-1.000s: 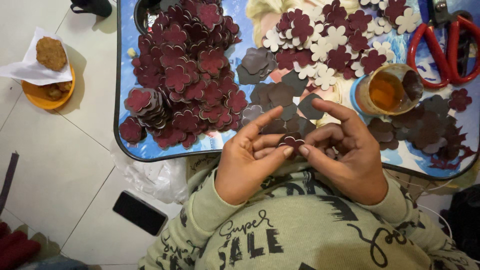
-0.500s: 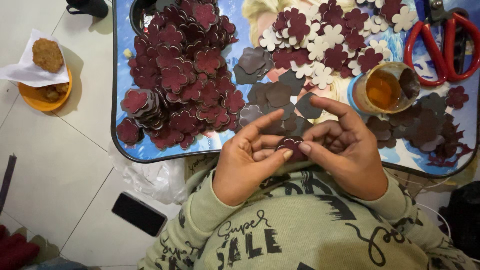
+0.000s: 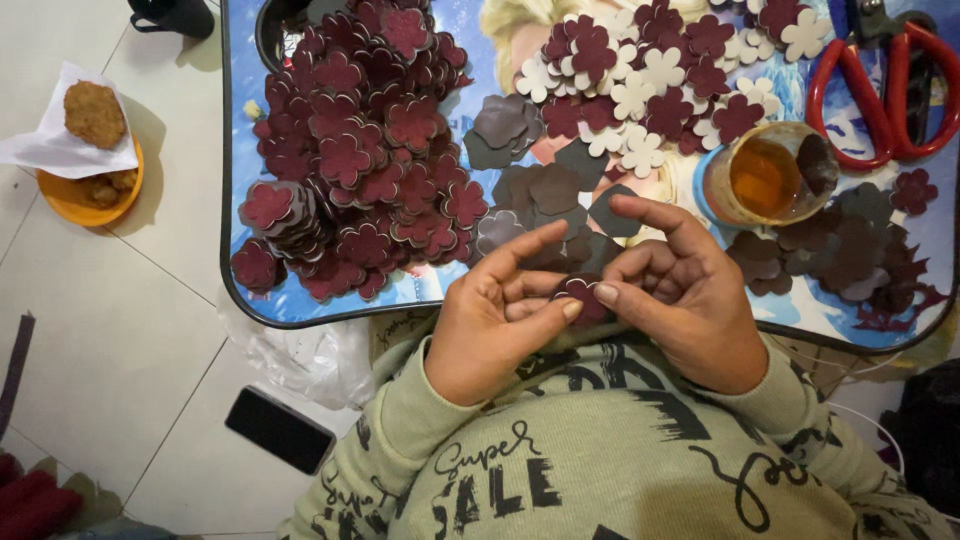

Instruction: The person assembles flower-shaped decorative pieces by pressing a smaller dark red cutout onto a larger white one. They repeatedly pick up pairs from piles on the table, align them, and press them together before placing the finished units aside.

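Both hands meet over the near edge of a blue picture tray table (image 3: 300, 312). My left hand (image 3: 497, 310) and my right hand (image 3: 680, 295) pinch one small maroon flower-shaped cutout (image 3: 583, 298) between thumbs and fingertips. A big heap of maroon flower cutouts (image 3: 360, 150) lies on the tray's left half. Dark grey-brown cutouts (image 3: 540, 185) lie just beyond my fingers. White and maroon flowers (image 3: 650, 70) are spread at the top middle.
A small round container of amber liquid (image 3: 765, 175) stands right of my hands, with red-handled scissors (image 3: 880, 85) behind it. More dark cutouts (image 3: 850, 250) lie at the right. On the tiled floor are an orange bowl with a biscuit on paper (image 3: 90, 150), a black phone (image 3: 278, 430) and a plastic bag (image 3: 300, 355).
My fingers have shifted slightly on the cutout, thumbs pressing closer together. Nothing else on the tray has moved.
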Motion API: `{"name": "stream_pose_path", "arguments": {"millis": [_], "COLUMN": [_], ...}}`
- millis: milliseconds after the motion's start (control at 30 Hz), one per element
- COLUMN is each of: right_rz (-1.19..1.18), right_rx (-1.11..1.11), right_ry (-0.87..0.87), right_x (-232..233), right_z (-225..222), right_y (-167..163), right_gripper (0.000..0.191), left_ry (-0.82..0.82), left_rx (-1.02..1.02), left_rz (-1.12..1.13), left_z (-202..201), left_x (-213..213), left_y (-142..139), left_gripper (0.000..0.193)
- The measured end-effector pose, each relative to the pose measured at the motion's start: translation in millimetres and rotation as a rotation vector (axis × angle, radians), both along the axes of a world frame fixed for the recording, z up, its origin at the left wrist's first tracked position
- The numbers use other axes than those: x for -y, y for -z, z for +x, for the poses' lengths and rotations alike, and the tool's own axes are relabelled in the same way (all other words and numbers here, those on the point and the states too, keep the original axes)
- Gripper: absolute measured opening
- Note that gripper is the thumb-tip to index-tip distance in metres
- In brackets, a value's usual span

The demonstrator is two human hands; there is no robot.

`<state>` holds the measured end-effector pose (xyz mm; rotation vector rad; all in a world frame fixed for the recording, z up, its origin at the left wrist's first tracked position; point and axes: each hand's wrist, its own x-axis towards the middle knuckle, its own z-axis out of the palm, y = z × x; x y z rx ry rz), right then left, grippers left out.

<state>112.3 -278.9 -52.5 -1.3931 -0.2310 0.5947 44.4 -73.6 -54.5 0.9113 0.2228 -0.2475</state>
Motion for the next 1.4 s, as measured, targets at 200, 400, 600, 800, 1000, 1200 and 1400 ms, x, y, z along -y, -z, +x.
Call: {"name": "stream_pose_path", "arguments": {"millis": [200,400,600,800,1000,1200,1400], "right_rz": [-0.026,-0.017,0.005,-0.010,0.035,0.134,0.144], "right_rx": [-0.011,-0.026,0.008,-0.026,-0.025,-0.034,-0.040], "right_ry": [0.006,0.038,-0.024,0.001,0.085,0.112,0.141], "right_x": [0.9,3.7,-1.4,-8.7,-7.3,-5.8,-6.4], "right_z": [1.3,0.4,0.4,-3.9,-2.5,-3.7,-3.3], "right_y": [1.6,1.6,-0.7,-0.1,2.5,6.0,8.6], "right_gripper": [0.070,0.061,0.073,0.075,0.074,0.072,0.070], "left_ry": [0.001,0.001,0.009,-0.004,-0.070,-0.112,-0.124], "left_rx": [0.003,-0.025,0.035,0.153,0.172,0.192,0.190], "left_rz": [0.054,0.041,0.192,0.450,0.593,0.359,0.255], "left_z": [-0.7,0.1,1.7,-2.0,-1.3,-1.2,0.5], "left_x": [-1.6,-2.1,-1.0,-1.5,-2.3,-0.4,1.4], "left_y": [0.8,-2.2,-6.4,-13.7,-16.2,-9.5,-7.1], "left_gripper": [0.071,0.073,0.077,0.086,0.092,0.092,0.093]}}
